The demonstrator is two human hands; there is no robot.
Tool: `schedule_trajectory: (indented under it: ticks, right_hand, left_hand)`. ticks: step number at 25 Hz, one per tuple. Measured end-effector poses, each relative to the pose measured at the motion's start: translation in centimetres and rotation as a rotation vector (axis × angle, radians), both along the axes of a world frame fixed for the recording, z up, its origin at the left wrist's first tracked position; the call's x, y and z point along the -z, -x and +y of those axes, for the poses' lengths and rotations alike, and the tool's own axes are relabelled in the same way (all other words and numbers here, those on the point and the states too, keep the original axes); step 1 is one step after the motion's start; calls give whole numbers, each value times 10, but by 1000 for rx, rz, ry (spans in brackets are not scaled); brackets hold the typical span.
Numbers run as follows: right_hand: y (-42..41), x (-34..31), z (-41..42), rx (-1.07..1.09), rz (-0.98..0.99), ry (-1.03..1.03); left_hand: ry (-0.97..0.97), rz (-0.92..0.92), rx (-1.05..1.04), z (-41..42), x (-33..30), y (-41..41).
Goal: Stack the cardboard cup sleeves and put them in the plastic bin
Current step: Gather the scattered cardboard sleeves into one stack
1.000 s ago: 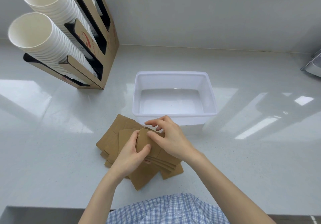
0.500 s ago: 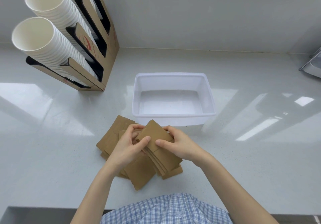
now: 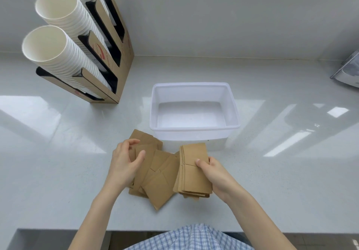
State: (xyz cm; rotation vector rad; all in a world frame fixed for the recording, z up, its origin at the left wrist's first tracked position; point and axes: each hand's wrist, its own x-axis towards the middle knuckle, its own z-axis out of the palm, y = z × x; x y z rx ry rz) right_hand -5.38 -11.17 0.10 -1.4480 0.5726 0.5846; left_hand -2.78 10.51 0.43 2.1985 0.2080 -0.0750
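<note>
Right hand [image 3: 215,174] grips a partial stack of sleeves [image 3: 194,170]; left hand [image 3: 124,164] hovers open over loose sleeves [image 3: 155,174]; plastic bin [image 3: 194,127] holds nothing yet.

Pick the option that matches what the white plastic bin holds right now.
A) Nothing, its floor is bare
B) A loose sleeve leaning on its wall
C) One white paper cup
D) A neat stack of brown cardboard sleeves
A: the translucent white plastic bin shows only its bare floor, while the brown cardboard sleeves are outside it, a squared stack in the right hand and a loose pile on the counter under the left hand.
</note>
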Motion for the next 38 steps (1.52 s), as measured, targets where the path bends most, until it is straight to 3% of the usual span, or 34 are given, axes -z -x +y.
schedule_trajectory:
  ticks: [6,11,18,28,34,38]
  right_hand:
    - [16,16,27,106,95,-120]
    - [14,14,45,79,37,-28]
    - [5,12,58,29,22,57]
    - [-4,7,72,21,-35,18]
    - [-3,8,73,-9,-60,-39]
    - [1,7,74,-100,-98,-28]
  left_hand:
    - [-243,216,-25,11,12,-11]
    - [-239,375,32,12,21,-17]
    - [-278,410,71,2,29,-4]
    - [-35,476,-35,-1,24,4]
    - [265,506,-69,-4,20,8]
    - [335,506,-15,-9,21,12]
